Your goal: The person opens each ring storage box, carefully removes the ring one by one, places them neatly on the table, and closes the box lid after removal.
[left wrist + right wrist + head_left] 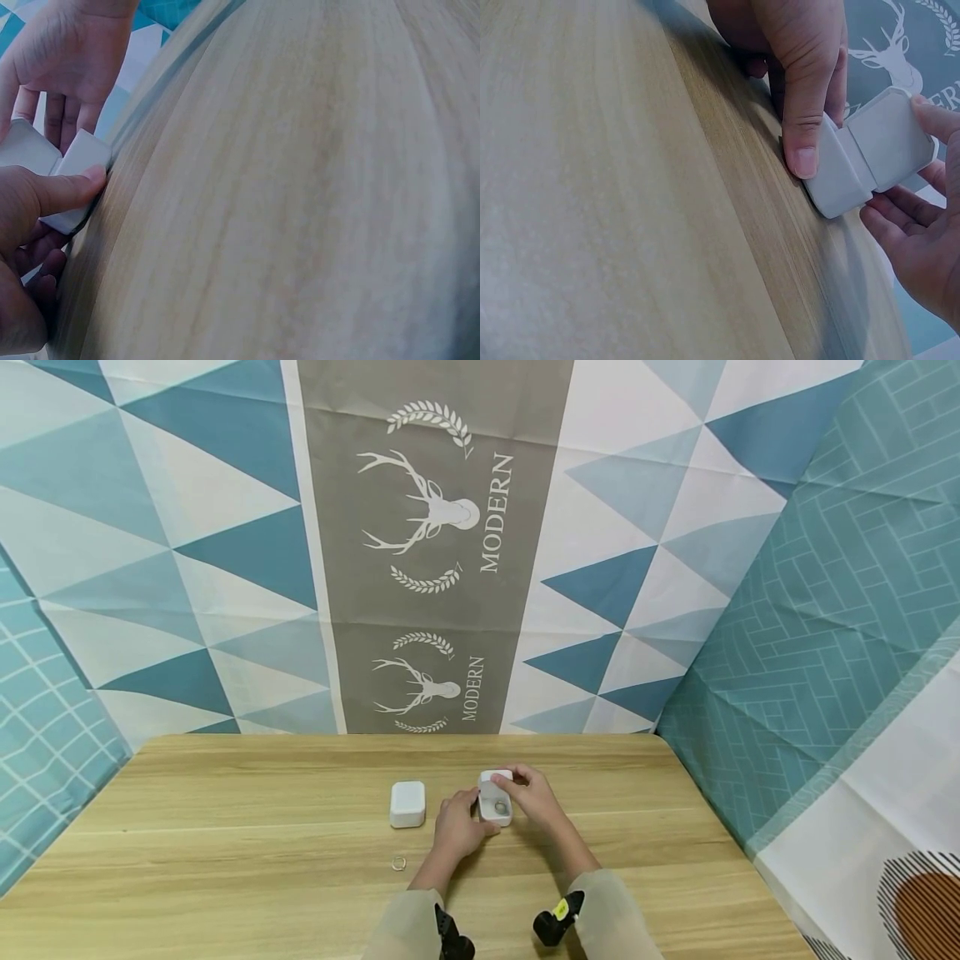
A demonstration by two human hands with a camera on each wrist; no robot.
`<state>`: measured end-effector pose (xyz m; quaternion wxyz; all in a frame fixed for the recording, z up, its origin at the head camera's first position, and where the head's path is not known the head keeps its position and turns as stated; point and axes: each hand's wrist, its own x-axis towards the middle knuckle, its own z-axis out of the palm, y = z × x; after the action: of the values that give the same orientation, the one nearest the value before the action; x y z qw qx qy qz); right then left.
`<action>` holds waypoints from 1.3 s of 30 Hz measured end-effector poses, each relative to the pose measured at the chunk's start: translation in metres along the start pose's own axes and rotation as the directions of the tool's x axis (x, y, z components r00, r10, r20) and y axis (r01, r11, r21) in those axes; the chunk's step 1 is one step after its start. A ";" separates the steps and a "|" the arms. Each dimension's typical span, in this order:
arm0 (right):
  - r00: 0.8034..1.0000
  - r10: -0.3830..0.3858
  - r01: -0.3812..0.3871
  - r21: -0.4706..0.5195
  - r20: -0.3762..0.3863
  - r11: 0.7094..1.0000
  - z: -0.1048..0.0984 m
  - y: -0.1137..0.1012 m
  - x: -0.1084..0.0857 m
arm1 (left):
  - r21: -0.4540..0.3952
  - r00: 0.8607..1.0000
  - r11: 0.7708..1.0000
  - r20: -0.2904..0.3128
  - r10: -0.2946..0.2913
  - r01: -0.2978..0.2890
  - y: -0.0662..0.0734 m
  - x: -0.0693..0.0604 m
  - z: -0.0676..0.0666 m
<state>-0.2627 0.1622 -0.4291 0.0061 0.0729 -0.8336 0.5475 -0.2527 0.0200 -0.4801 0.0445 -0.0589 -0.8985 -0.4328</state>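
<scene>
A white hinged ring box point(495, 815) stands with its lid raised on the table, and a ring point(500, 807) sits inside it. My left hand point(456, 828) grips the base of this box from the left, its thumb point(71, 191) along the near side. The right hand point(531, 795) pinches the raised lid point(896, 139) between thumb and fingers. To the left is a second white ring box point(407, 803), closed. A loose ring point(399, 863) lies on the wood in front of that closed box.
The wooden table point(247, 860) reaches back to a patterned cloth point(420, 543) with deer prints. A teal cloth point(825, 635) hangs along the right side, and a blue checked one point(45, 727) on the left.
</scene>
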 end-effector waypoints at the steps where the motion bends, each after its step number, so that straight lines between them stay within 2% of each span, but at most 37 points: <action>1: 1.000 0.001 -0.001 -0.002 0.001 1.000 0.000 0.000 0.000 | 0.002 1.000 1.000 0.000 0.001 -0.001 0.000 0.000 0.000; 6: 1.000 -0.011 0.011 -0.010 -0.006 1.000 0.000 0.004 0.003 | 0.008 1.000 1.000 -0.001 0.003 -0.003 -0.001 0.000 0.001; 10: 0.999 -0.016 0.016 -0.007 -0.033 1.000 0.004 0.023 0.013 | 0.006 1.000 1.000 -0.002 0.003 -0.003 -0.001 0.000 0.000; 18: 0.999 -0.021 0.019 -0.046 -0.038 0.999 0.004 0.040 0.019 | -0.010 1.000 1.000 0.012 -0.012 0.012 0.002 -0.002 -0.001; 22: 0.998 -0.036 0.034 -0.054 -0.045 0.998 0.003 0.043 0.018 | -0.015 1.000 1.000 0.009 -0.022 0.022 0.001 -0.002 0.000; 28: 0.997 -0.062 0.058 -0.072 -0.049 0.996 0.000 0.045 0.015 | -0.005 1.000 1.000 0.002 -0.003 0.003 -0.002 -0.001 0.001; 36: 0.987 -0.099 0.090 -0.073 -0.130 0.993 -0.006 0.042 0.010 | -0.022 1.000 1.000 0.012 -0.018 0.018 -0.002 -0.001 0.002; 39: 0.986 -0.077 0.067 -0.070 -0.146 0.995 -0.010 0.039 0.007 | -0.024 1.000 1.000 0.010 -0.014 0.015 -0.002 0.000 0.001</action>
<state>-0.2748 0.1854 -0.4603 0.0905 0.0617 -0.8449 0.5235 -0.2528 0.0195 -0.4825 0.0364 -0.0549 -0.8937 -0.4438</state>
